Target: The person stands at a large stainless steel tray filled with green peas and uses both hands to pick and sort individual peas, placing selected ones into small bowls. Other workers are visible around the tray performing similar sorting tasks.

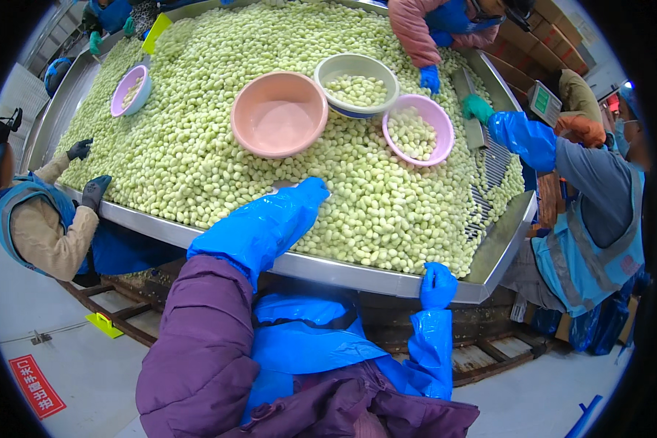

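Pale green oval fruits (372,213) lie heaped over a large metal sorting table (361,276). My left hand (313,190), in a blue glove and plastic oversleeve, reaches over the front rim and rests on the fruits. Its fingertips are partly hidden, so any fruit in it cannot be made out. My right hand (438,287), also blue-gloved, lies on the front rim at the right with curled fingers, close to the nearest fruits. Beyond my left hand sits a salmon-coloured basin (279,117) with its bottom bare. Beside it, a grey-green bowl (320,76) and a pink bowl (445,128) hold fruits.
A person at the right extends a green-gloved hand (476,108) to a metal plate above a ribbed chute (498,164). Other workers' gloved hands (430,78) reach in at the back and left. A lilac-and-blue bowl (142,101) and a yellow-green scraper (156,34) stand farther off.
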Demonstrator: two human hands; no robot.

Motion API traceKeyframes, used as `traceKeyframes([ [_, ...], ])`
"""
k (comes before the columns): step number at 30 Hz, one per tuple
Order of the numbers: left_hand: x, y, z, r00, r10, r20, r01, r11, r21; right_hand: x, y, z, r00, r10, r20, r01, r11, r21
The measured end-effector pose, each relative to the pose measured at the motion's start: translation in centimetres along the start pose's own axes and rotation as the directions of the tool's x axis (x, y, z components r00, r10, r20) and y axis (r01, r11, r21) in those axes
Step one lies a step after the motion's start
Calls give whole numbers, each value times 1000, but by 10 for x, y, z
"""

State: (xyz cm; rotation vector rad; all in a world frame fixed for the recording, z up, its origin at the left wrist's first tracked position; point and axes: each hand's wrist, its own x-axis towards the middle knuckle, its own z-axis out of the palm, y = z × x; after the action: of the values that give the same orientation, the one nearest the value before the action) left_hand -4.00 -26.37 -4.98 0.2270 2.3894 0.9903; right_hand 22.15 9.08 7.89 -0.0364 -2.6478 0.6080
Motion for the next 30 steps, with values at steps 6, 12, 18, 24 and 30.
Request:
traceKeyframes([
  [6,10,-2,29,982,-172,-81,157,975,-158,1,0,-1,1000,-3,-16,4,999,32],
  [12,4,5,25,986,-123,-109,131,989,67,3,0,-2,1000,-6,14,5,998,63],
  [18,31,-7,25,974,-191,-123,212,958,192,5,1,-6,998,-40,46,36,997,75],
  [24,44,-23,37,910,-358,-211,406,874,267,7,1,-7,998,-61,30,56,988,143],
  [30,-10,104,-13,975,-208,75,221,926,-308,6,1,-11,996,-59,69,54,996,78],
])
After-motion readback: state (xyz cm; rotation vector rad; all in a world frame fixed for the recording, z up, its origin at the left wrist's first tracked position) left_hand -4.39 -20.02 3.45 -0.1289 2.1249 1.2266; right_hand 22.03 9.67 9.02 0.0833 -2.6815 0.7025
